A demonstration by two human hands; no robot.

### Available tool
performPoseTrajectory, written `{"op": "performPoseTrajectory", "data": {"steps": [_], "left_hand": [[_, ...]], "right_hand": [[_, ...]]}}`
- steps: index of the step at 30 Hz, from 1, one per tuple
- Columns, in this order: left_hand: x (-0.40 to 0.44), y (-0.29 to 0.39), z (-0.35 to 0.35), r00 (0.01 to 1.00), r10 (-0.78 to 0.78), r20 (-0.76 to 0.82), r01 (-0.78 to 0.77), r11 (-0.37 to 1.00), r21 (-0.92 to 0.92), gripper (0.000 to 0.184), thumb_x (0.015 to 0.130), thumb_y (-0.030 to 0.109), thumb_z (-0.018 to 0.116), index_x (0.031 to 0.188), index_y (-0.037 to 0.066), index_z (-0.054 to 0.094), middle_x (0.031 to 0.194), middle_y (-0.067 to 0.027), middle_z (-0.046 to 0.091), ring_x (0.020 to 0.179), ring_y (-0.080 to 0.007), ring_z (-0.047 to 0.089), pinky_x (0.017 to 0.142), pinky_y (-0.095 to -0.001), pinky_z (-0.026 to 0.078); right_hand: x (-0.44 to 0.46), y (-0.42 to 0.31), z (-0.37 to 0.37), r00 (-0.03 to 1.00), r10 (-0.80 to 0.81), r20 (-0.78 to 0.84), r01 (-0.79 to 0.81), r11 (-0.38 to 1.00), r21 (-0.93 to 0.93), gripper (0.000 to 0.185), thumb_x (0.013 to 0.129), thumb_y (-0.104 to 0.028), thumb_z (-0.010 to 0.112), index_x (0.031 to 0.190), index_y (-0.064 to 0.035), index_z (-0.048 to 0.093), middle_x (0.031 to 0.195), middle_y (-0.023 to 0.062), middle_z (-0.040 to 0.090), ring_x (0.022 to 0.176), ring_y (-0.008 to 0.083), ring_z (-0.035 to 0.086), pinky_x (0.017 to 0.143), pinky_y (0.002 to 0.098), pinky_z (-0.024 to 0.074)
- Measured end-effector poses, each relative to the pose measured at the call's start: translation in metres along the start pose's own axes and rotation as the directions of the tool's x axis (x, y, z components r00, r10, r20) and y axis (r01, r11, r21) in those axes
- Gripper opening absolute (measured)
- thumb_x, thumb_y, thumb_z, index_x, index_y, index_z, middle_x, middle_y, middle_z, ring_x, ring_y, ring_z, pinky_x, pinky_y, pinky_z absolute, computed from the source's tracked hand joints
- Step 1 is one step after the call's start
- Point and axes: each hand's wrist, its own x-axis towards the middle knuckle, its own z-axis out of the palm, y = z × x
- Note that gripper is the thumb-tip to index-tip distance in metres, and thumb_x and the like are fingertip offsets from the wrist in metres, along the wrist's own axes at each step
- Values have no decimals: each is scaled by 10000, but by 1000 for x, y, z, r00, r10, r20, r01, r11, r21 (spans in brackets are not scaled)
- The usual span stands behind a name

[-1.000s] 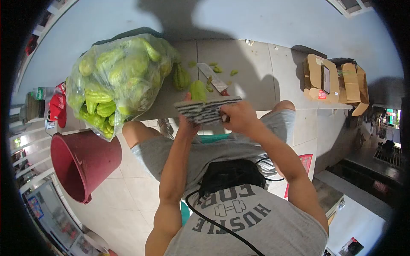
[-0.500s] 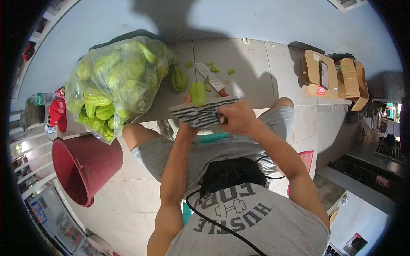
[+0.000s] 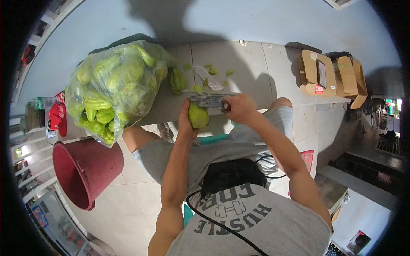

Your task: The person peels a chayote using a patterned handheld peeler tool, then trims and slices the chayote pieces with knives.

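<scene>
My left hand (image 3: 185, 120) is closed around a pale green chayote (image 3: 199, 116), holding it over the edge of the tiled ledge. In my right hand (image 3: 241, 108) is a broad-bladed knife (image 3: 205, 100), gripped by its handle. Its blade lies across the far end of the chayote, blurred and glinting. A small green cut piece (image 3: 197, 89) shows just beyond the blade. Farther off, another knife (image 3: 207, 77) with a pale blade rests on the ledge. To the left of it stands a whole chayote (image 3: 178, 81).
A large clear plastic bag (image 3: 121, 81) full of chayotes sits on the ledge at left. Below it a red bucket (image 3: 87, 170) lies tipped on the floor. Green scraps (image 3: 211, 70) are scattered on the tiles. Cardboard boxes (image 3: 314, 74) stand at right.
The broad knife has turned from showing its striped flat side to nearly edge-on. The chayote now shows on my side of the blade, and a cut piece appears beyond it.
</scene>
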Motion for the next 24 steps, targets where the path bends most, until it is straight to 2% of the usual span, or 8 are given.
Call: {"op": "performPoseTrajectory", "data": {"steps": [4, 7, 9, 14, 16, 19, 22, 24], "left_hand": [[11, -2, -5, 998, -60, 36, 63, 994, -93, 421, 987, 452, 474, 1176, 82, 539, 1006, -92, 637, 815, -216, 661, 637, -401, 580], [0, -1, -3, 999, -37, -19, 37, 999, -10, 443, 990, 468, 465, 1189, 78, 538, 1018, -97, 646, 855, -259, 658, 656, -433, 566], [0, 1, -4, 999, -27, 37, 27, 1000, 6, 436, 995, 463, 460, 1186, 79, 540, 1016, -96, 647, 863, -258, 659, 670, -434, 568], [3, 4, 1, 1000, -22, 15, 22, 999, 42, 462, 971, 490, 500, 1177, 79, 544, 1018, -90, 629, 862, -201, 654, 698, -372, 565], [8, 0, 1, 994, -15, -113, 8, 998, -61, 468, 972, 499, 494, 1174, 79, 541, 1006, -89, 626, 874, -206, 647, 694, -388, 565], [8, 2, 5, 994, 4, -108, -6, 1000, -19, 447, 971, 503, 495, 1119, 87, 563, 977, -94, 643, 844, -233, 661, 659, -395, 570], [-2, 6, 0, 999, -36, 19, 35, 998, 51, 446, 964, 501, 510, 1127, 90, 568, 989, -90, 646, 860, -236, 660, 668, -385, 569], [0, 2, -4, 999, -44, 6, 43, 997, 56, 455, 964, 505, 505, 1135, 88, 568, 998, -92, 642, 870, -239, 656, 659, -392, 566]], "right_hand": [[-22, -29, -18, 984, -174, 51, 171, 984, 51, 201, 704, -257, 693, 853, -123, 691, 740, 133, 684, 715, 347, 679, 703, 462, 556], [-10, -6, 2, 990, -141, -11, 142, 982, 123, 252, 700, -252, 723, 898, -99, 691, 774, 130, 691, 724, 332, 677, 700, 453, 544], [9, 19, 11, 996, 51, -80, -53, 998, -26, 256, 713, -260, 721, 916, -106, 696, 797, 128, 694, 734, 334, 675, 724, 450, 543], [-11, -9, -15, 999, 26, 37, -28, 998, 54, 237, 747, -290, 677, 886, -99, 698, 764, 167, 677, 746, 360, 675, 682, 465, 548], [-20, -22, -21, 986, -145, 81, 144, 989, 13, 240, 749, -304, 679, 878, -102, 697, 780, 166, 685, 744, 354, 676, 677, 470, 546], [-20, -25, -23, 984, -170, 55, 167, 985, 49, 239, 729, -303, 688, 862, -104, 694, 780, 141, 693, 741, 340, 680, 677, 464, 548], [1, 5, 3, 1000, -27, -1, 27, 1000, 14, 243, 699, -301, 700, 844, -107, 693, 759, 134, 691, 735, 330, 682, 672, 452, 550], [-1, 5, 0, 1000, 10, -5, -10, 1000, 17, 241, 692, -297, 700, 841, -108, 695, 751, 135, 689, 737, 329, 684, 675, 447, 552]]}}
